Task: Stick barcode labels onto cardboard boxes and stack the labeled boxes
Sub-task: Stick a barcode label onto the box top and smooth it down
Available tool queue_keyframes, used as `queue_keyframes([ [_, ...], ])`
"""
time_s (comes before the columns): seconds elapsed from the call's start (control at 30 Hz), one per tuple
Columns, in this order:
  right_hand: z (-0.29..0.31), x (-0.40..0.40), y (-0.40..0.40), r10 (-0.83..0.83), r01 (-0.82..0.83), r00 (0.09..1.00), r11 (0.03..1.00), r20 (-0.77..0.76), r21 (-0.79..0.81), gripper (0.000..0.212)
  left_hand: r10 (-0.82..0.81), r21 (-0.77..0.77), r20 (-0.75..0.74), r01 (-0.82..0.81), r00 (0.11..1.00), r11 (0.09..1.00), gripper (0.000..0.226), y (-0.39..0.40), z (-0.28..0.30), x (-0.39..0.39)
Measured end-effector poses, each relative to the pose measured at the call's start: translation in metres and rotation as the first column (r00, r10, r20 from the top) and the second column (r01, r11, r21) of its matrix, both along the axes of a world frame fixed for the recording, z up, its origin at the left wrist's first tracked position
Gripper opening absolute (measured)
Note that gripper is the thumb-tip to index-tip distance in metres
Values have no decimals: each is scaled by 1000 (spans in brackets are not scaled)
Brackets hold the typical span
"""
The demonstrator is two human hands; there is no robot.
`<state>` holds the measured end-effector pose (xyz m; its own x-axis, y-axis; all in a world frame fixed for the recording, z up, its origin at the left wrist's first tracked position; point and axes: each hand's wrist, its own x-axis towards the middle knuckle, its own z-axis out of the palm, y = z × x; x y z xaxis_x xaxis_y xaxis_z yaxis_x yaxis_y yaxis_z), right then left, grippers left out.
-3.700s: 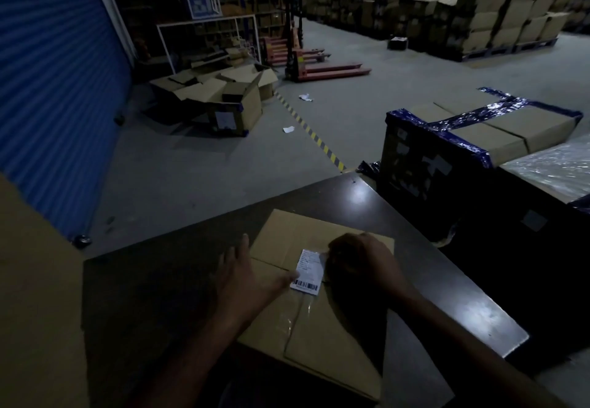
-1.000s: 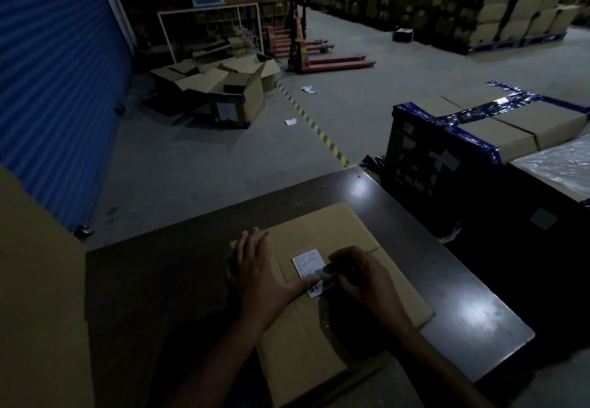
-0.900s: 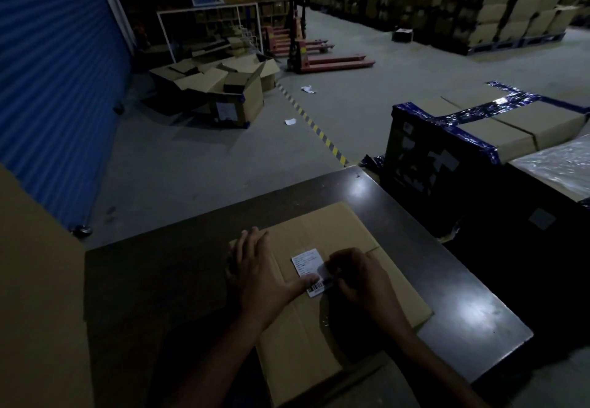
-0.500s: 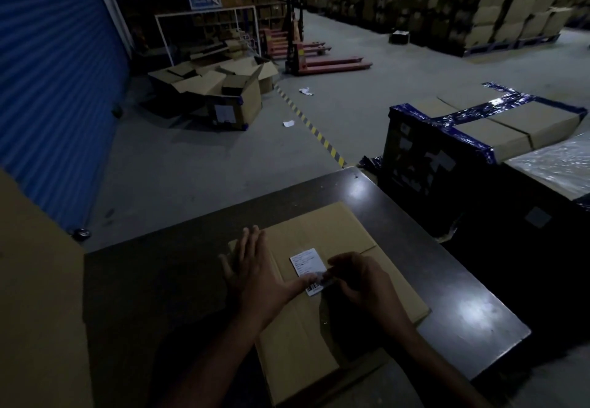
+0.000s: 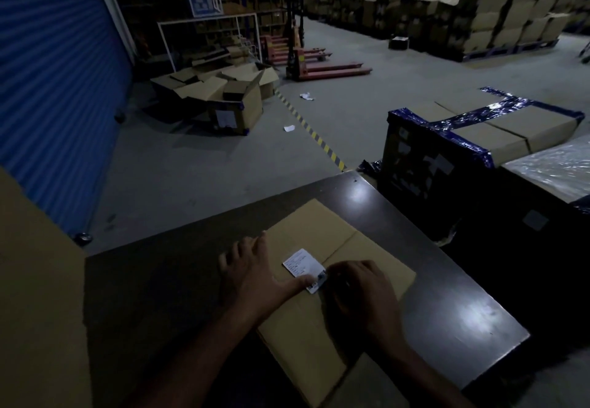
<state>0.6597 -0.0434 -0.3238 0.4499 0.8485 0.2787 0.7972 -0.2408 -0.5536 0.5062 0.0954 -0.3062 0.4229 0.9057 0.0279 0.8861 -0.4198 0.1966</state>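
A flat brown cardboard box (image 5: 319, 225) lies on the dark table (image 5: 447, 296) in front of me. A white barcode label (image 5: 301, 264) sits on its top near the centre seam. My left hand (image 5: 252, 273) lies flat on the box with fingers spread, its thumb on the label's near edge. My right hand (image 5: 357, 289) rests on the box to the right of the label, its curled fingertips on the label's barcode end. The fingertips hide that corner of the label.
A tall cardboard sheet (image 5: 35, 296) stands at my left. Wrapped boxes with blue tape (image 5: 479, 139) stand right of the table. Open boxes (image 5: 230, 97) and a red pallet jack (image 5: 319, 69) sit on the floor ahead. Box stacks (image 5: 479, 8) fill the far right.
Since 3.7 s ago the box has turned on the table. Over the last second both hands stay on the label, the right fingertips shifting slightly along its barcode end.
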Motion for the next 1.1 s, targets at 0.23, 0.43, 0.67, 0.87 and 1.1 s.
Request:
queue_keyframes([
  [0.23,14,21,15,61,-63,997,997,-52,-34,13,59,-79,16,-58,998,995,140,-12,-5,4],
  [0.43,5,6,16,-29,29,999,999,-33,-18,16,54,16,89,-56,995,998,134,-17,-9,0],
  [0.67,9,5,15,-16,14,995,1000,-95,-22,22,59,43,106,-64,993,997,137,-17,-10,0],
  [0.87,16,19,29,-14,-4,982,995,-186,-95,23,46,36,118,-51,992,998,137,-15,-10,-1],
  [1.1,7,3,18,-92,93,988,996,-121,5,29,45,46,142,-52,989,998,137,-16,-11,-1],
])
